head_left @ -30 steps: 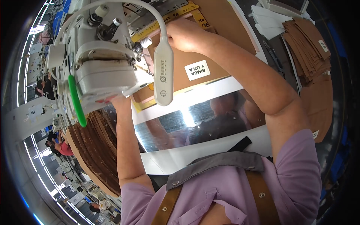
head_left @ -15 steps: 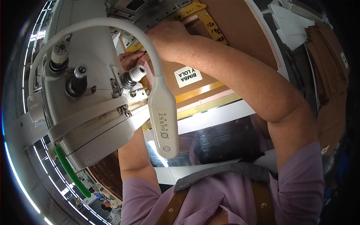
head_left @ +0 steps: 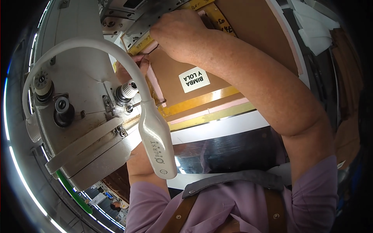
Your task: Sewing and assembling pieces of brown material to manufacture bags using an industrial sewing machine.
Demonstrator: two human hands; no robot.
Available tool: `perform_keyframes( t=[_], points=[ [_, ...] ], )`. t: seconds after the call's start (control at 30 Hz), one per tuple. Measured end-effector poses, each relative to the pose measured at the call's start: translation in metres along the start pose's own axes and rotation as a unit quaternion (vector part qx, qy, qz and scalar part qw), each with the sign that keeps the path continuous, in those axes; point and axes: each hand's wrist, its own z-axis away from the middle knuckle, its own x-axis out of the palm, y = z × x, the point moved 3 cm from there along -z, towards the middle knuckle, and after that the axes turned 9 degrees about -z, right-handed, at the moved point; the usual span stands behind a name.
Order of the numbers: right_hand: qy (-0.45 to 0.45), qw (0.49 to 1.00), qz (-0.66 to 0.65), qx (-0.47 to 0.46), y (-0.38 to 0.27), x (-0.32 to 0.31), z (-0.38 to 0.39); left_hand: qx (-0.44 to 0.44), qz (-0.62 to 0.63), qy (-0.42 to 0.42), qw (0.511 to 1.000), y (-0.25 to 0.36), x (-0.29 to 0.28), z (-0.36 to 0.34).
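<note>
Wears a lilac shirt (head_left: pixel 225 198) w/ brown straps (head_left: pixel 274 204), nearest of all. Past that, has a shiny plate (head_left: pixel 229 152), then a white sheet (head_left: pixel 217 127) bordering the yellow frame (head_left: pixel 202 101). To the L, see a white lamp (head_left: pixel 157 151) in front of the sewing machine (head_left: pixel 77 70), w/ a green handle (head_left: pixel 73 193) below.

Farther in, find the brown panel (head_left: pixel 167 68) lying w/in the frame, R of the machine, w/ a white label (head_left: pixel 194 79) facing up. Along the panel's L edge, find a pink strip (head_left: pixel 155 79).

Has the L hand (head_left: pixel 124 73) at the strip's far end, partly behind the lamp's neck, fingers bent as if pinching; can't tell for sure re: grip. Rests the R hand (head_left: pixel 175 33) knuckles-up near the frame's far L corner, fingers curled under & hidden; can't tell if gripping or only pressing.

Looks like aligning the strip w/ the panel's edge, prob. mid-placement; can't confirm any stitching w/ the needle out of sight. Next, calls for pressing the strip flat & straight, steadying the panel w/ the R hand, & clearing the L fingers from the machine.

Beyond the hands, note metal parts (head_left: pixel 128 21) w/ holes. Off R, note white pieces (head_left: pixel 316 29) & a brown stack (head_left: pixel 344 73). Farthest, low L, spot another worker (head_left: pixel 115 206), too small to make out.
</note>
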Motion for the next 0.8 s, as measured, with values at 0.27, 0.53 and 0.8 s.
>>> perform_keyframes(
  t=[0.27, 0.53, 0.8],
  points=[
    [0.036, 0.999, -0.005, -0.003, 0.003, 0.009, -0.002, -0.164, -0.026, 0.0, 0.986, 0.019, -0.001, -0.002],
    [0.046, 0.999, 0.014, -0.002, 0.006, 0.013, -0.002, -0.197, 0.026, -0.019, 0.98, 0.025, 0.002, -0.008],
    [0.015, 1.0, 0.024, 0.004, 0.0, 0.01, 0.0, -0.126, -0.049, 0.03, 0.99, 0.032, 0.008, -0.006]
  ],
)
